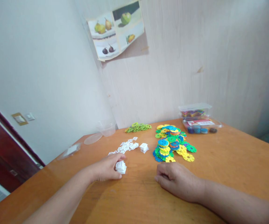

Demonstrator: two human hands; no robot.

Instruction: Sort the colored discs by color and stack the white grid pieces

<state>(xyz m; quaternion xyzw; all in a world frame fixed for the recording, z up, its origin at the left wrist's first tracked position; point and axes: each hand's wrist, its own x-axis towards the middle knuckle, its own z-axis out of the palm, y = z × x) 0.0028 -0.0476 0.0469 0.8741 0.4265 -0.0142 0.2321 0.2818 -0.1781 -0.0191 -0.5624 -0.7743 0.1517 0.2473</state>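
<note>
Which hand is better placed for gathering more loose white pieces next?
Probably the left hand: it curves around the nearer white stack, with loose white pieces just beyond. The right hand is curled near the colorful discs.

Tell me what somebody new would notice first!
Probably the heap of yellow, green, blue and orange notched plastic discs on the brown wooden table, just beyond the right hand. Next, the left hand curved around a small stack of flat white pieces. Above, a paper sheet of painted fruit hangs on the pale wall.
</note>
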